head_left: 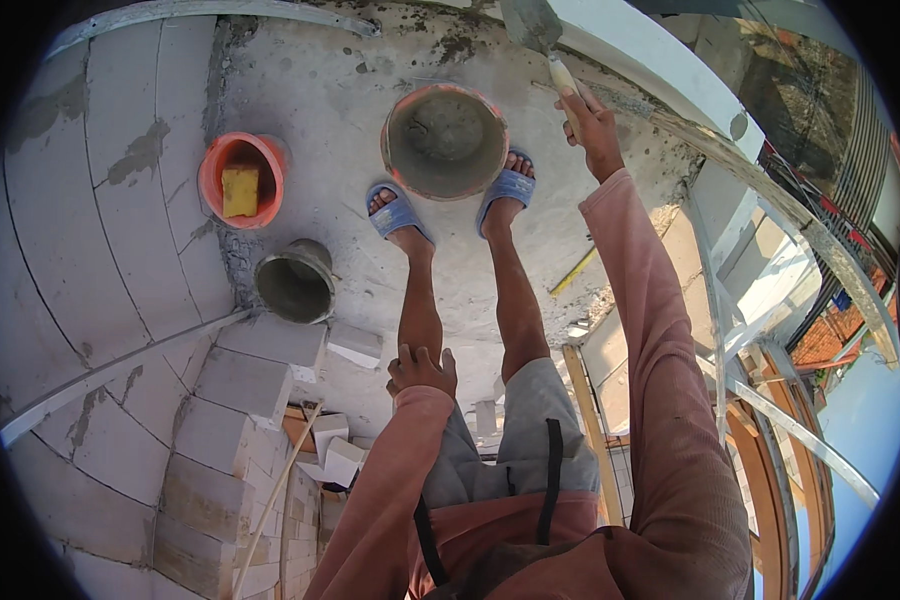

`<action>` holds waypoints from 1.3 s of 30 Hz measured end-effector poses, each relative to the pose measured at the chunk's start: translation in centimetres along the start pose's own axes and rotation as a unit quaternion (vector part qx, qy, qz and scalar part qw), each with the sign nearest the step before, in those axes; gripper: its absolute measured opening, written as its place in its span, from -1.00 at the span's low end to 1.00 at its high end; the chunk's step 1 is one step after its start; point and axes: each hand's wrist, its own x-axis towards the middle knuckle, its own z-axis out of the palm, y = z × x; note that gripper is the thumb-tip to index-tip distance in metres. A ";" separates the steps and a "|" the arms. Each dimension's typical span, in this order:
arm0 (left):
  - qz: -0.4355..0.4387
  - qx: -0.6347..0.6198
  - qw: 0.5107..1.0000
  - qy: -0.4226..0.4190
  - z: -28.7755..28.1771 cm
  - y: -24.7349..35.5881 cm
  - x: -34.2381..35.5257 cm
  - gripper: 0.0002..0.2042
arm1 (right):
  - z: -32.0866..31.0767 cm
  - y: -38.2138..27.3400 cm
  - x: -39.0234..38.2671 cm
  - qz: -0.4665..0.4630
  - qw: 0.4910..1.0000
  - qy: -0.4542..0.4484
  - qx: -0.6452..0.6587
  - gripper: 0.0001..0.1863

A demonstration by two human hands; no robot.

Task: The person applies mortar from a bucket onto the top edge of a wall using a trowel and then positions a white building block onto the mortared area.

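Grey-caked tub (488,155) up front, trowel (561,74) in hand

Tub's top centre, a sandal (400,212) either side of its near edge, probably for easy reach. Right hand (598,135), upper right, has its fingers curled round the trowel handle, blade clear of everything. Left hand (422,375), mid-frame, is empty, fingers loosely spread, seemingly propped on a leg (419,310) for balance.

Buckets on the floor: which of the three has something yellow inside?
The orange bucket, leftmost of the three: a yellow block sits in it. The wide bucket by the blue sandals and the smaller grey bucket show only grey insides.
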 end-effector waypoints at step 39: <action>-0.020 -0.102 0.994 0.021 -0.4 1.0 -0.2 -0.61 | 3.6 7.8 10.3 -0.209 0.824 0.097 -0.518 -0.50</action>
